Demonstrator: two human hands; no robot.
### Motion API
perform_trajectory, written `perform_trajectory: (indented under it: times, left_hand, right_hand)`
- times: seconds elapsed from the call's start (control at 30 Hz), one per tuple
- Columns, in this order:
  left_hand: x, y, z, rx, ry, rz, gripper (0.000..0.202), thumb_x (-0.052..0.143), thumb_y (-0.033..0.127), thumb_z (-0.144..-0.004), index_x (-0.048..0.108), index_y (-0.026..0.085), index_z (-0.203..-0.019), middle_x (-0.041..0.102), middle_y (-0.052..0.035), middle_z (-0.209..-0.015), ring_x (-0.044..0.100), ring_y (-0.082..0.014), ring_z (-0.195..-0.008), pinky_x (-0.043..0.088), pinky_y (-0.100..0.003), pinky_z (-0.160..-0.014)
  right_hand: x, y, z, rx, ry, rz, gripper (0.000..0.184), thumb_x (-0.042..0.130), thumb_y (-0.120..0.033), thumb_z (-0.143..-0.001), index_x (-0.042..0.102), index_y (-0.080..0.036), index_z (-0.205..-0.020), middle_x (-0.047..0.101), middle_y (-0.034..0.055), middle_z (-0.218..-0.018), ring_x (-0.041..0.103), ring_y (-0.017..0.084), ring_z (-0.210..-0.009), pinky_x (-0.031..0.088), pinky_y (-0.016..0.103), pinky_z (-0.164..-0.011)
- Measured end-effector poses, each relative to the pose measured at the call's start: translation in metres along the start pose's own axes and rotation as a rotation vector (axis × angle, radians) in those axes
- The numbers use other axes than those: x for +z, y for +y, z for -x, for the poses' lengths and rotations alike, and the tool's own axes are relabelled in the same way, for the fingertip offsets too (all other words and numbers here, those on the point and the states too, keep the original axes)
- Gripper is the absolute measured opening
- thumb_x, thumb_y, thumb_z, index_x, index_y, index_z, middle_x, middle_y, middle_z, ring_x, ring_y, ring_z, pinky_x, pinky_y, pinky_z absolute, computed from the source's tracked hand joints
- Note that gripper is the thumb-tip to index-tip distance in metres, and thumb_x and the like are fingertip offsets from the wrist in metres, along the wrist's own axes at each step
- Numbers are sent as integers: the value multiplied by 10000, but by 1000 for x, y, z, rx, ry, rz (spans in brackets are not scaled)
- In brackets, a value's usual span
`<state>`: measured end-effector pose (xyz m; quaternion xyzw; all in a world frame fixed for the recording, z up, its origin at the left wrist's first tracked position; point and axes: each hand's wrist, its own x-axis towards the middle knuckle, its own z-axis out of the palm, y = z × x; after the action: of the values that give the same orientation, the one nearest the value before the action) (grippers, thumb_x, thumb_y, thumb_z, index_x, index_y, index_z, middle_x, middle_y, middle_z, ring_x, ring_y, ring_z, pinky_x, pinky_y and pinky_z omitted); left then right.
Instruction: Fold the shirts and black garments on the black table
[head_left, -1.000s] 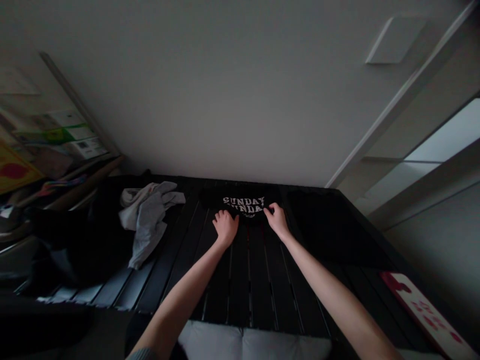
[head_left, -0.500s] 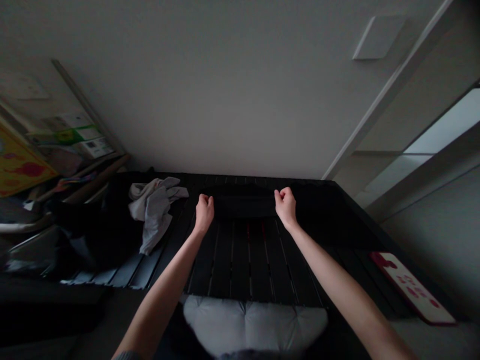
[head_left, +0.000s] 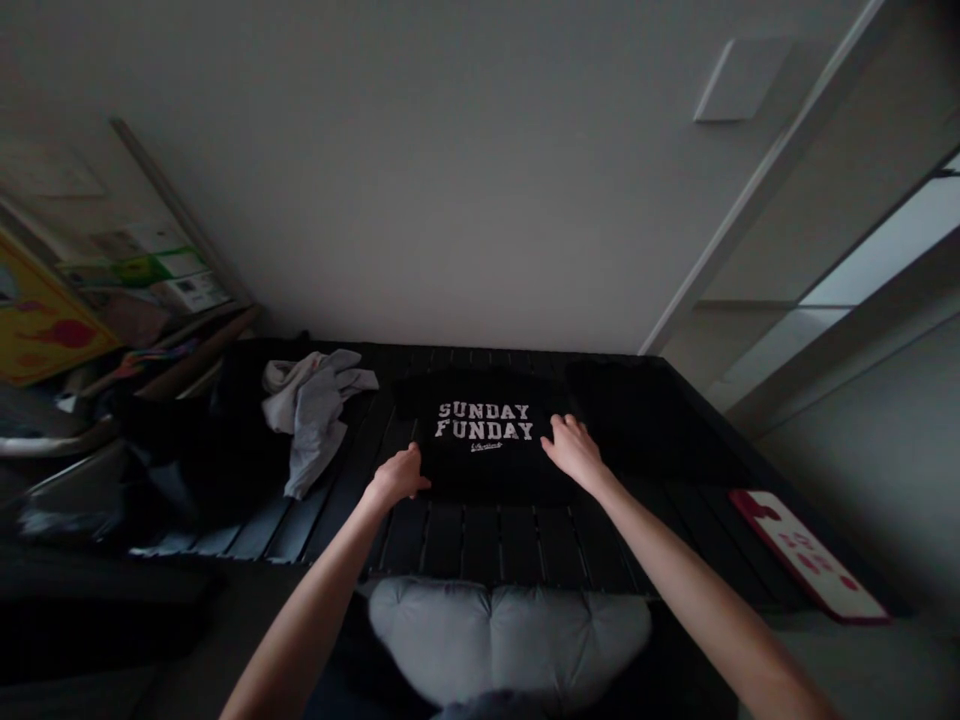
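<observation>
One pale wall rises behind a dark slatted bench, whose narrow boards run away from the person, with gaps between them; a padded grey cushion lies at its near edge, and a red-and-white board lies flat at its right corner; a crumpled grey cloth, soft and loosely bunched, sits to the left, while a dark cloth lies just to the right of the centre; a black garment lies flat in the middle of the bench, its matte fabric smooth, with white block lettering reading SUNDAY FUNDAY across it; the left hand sits at the garment's left edge with its fingers curled slightly inward, though whether they pinch the cloth or merely touch it cannot be told; the right hand rests on the garment's right side, open, its fingers spread; flat, open fingers like these spread pressure over soft cloth, which would tend to keep it from rucking.
</observation>
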<state>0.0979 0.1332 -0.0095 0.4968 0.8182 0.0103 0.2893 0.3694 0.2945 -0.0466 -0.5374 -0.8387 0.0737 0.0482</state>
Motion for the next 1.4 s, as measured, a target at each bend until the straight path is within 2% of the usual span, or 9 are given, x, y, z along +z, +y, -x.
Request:
perform_trajectory:
  times: [0.2,0.33,0.5,0.67,0.8,0.93,1.07,1.27,1.4]
  left_hand:
    - [-1,-25,1,97,-156,198,389,684,447,-690,579,172,-946,549,27,-421,569,-210,-415,385,-269,-421]
    - [-8,-44,-23,21,140,150,514,536,650,-766,635,158,-874,698,-116,-680,673,-269,-654,462,-315,-569]
    - [-6,-44,-71,-139,566,115,554,450,482,-892,471,135,-1323,623,-211,-1220,583,-345,-1135,469,-432,-883]
    - [4,-34,-97,-145,653,114,568,500,356,-886,402,180,-1416,546,-196,-1337,460,-417,-1247,395,-603,-972]
    - [2,-36,-110,6,637,214,476,526,152,-830,564,192,-1302,555,-151,-1342,476,-365,-1256,395,-568,-1026]
    - [-9,-40,-120,100,611,296,483,490,-6,-741,675,150,-1160,659,-109,-1210,592,-223,-1157,429,-348,-1059]
    - [-25,-29,-122,122,681,395,436,447,23,-770,684,85,-1131,703,-134,-1120,635,-228,-1101,470,-342,-1020]
    - [-47,37,-127,333,824,501,427,421,66,-823,660,129,-1171,642,-97,-1261,571,-188,-1202,417,-335,-1093]
    - [-32,85,-132,656,727,533,464,505,138,-841,564,153,-1301,517,-124,-1411,501,-209,-1287,406,-377,-1104]
  right_hand:
    - [21,-25,0,-241,132,-105,322,543,-252,-866,607,-157,-1166,556,167,-1269,434,346,-1244,446,454,-953]
    - [38,-60,20,-419,174,-249,290,543,-211,-860,633,-191,-1135,562,132,-1284,397,320,-1286,407,489,-1022]
    - [39,-126,52,-563,165,-427,236,603,-261,-854,654,-224,-1082,623,85,-1165,436,291,-1240,409,463,-1030]
    - [36,-182,80,-470,152,-389,373,697,-483,-777,647,-170,-973,622,107,-1041,493,294,-1098,442,453,-955]
    - [46,-205,100,-427,158,-267,602,747,-513,-713,587,-130,-1149,606,146,-1076,507,316,-1045,444,484,-931]
    - [56,-208,109,-438,183,-170,281,614,-178,-846,605,-192,-1127,627,110,-1051,554,266,-999,405,475,-970]
    - [53,-198,108,-411,270,-312,207,506,-62,-867,619,-211,-955,651,42,-928,595,206,-930,301,493,-1054]
    - [39,-166,106,-257,509,-491,339,416,-83,-898,522,-148,-1213,692,60,-938,623,176,-862,276,453,-1064]
    - [39,-144,110,-190,467,-350,412,430,-113,-892,501,-135,-1298,694,83,-932,607,218,-881,324,460,-999]
